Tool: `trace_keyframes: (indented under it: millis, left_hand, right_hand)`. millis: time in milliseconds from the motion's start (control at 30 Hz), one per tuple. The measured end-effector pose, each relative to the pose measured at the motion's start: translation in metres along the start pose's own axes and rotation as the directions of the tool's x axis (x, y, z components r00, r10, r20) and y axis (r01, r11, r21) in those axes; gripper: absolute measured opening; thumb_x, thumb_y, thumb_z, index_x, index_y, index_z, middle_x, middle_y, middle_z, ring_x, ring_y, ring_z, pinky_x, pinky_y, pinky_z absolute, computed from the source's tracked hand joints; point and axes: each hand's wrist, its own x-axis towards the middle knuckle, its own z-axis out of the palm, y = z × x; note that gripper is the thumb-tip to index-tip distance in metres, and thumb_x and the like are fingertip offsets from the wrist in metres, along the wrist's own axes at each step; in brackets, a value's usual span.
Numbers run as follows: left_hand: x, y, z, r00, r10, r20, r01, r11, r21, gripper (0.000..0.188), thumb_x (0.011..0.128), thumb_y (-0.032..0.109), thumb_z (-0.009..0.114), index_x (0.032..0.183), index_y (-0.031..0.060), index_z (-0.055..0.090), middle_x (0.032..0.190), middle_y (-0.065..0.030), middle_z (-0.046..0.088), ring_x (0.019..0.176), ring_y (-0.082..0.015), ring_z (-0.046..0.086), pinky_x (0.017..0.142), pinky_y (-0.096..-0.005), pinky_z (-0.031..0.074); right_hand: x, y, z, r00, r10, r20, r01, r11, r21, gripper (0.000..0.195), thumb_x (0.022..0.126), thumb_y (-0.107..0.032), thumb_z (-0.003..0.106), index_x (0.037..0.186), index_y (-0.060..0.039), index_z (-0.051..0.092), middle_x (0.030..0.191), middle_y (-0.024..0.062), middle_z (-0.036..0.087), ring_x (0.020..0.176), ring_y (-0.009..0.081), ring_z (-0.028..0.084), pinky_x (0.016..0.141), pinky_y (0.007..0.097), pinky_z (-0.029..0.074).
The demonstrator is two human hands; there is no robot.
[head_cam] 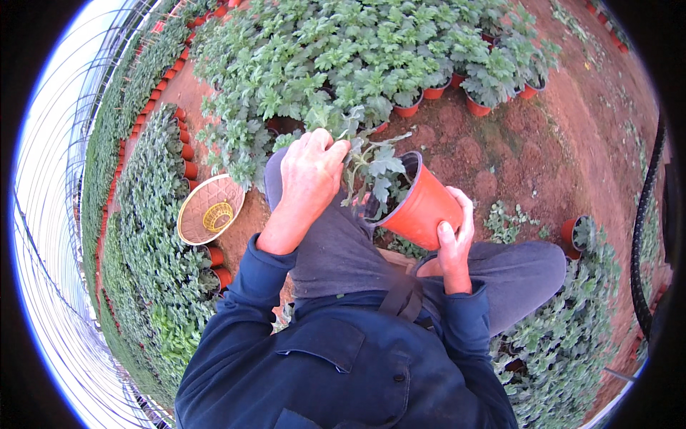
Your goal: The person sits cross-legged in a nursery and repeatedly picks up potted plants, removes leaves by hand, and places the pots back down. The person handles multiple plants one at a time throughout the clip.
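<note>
A tilted red plastic flowerpot (423,212) with a dark inside rests in my right hand (455,236), thumb on its near side. Its mouth faces left, towards my left hand (313,174). From the pot leans a leafy plant (383,163) with lobed grey-green leaves, like a chrysanthemum. My left hand's fingers are curled around the upper shoots of this plant; the fingertips are partly hidden behind the hand. Both hands are over my lap, above my bent legs in grey trousers (337,252).
Dense potted plants (343,59) stand ahead, with more rows (155,230) at the left. A woven basket (195,204) holding a small yellow basket (218,216) sits by my left leg. One tipped red pot (574,236) lies right, on reddish soil (482,155). Plants (557,343) also grow behind right.
</note>
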Motion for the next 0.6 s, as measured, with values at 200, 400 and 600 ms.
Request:
trace_keyframes:
  millis: [200, 400, 600]
  left_hand:
    - [0.002, -0.001, 0.01, 0.978, -0.038, -0.204, 0.034, 0.999, -0.023, 0.02, 0.07, 0.0, 0.068, 0.088, 0.0071, 0.064, 0.081, -0.0078, 0.053, 0.078, -0.0271, 0.056, 0.069, -0.0376, 0.046]
    - [-0.011, -0.001, -0.003, 0.734, -0.635, -0.241, 0.231, 0.567, -0.79, 0.009, 0.079, -0.004, 0.064, 0.084, 0.0025, 0.062, 0.087, -0.0046, 0.057, 0.078, -0.0151, 0.056, 0.068, -0.0269, 0.045]
    - [-0.01, -0.002, -0.006, 0.89, -0.454, -0.05, 0.252, 0.579, -0.775, 0.004, 0.085, -0.002, 0.062, 0.082, -0.0002, 0.064, 0.093, -0.0056, 0.063, 0.079, -0.0094, 0.059, 0.073, -0.0222, 0.046]
  right_hand:
    - [-0.002, 0.006, 0.0, 1.0, 0.018, 0.005, -0.018, 1.0, -0.009, 0.072, 0.081, -0.047, 0.063, 0.129, 0.0037, 0.045, 0.123, 0.0156, 0.052, 0.117, 0.0247, 0.051, 0.102, 0.0377, 0.038]
    - [-0.005, 0.026, 0.007, 0.984, 0.179, -0.011, -0.162, 0.911, 0.378, 0.069, 0.089, -0.049, 0.056, 0.133, 0.0015, 0.042, 0.126, 0.0128, 0.053, 0.12, 0.0235, 0.051, 0.105, 0.0369, 0.038]
    - [-0.008, 0.032, -0.001, 0.84, 0.479, 0.256, -0.48, 0.436, 0.761, 0.064, 0.097, -0.055, 0.035, 0.14, -0.008, 0.038, 0.139, 0.0105, 0.048, 0.122, 0.034, 0.051, 0.101, 0.0478, 0.044]
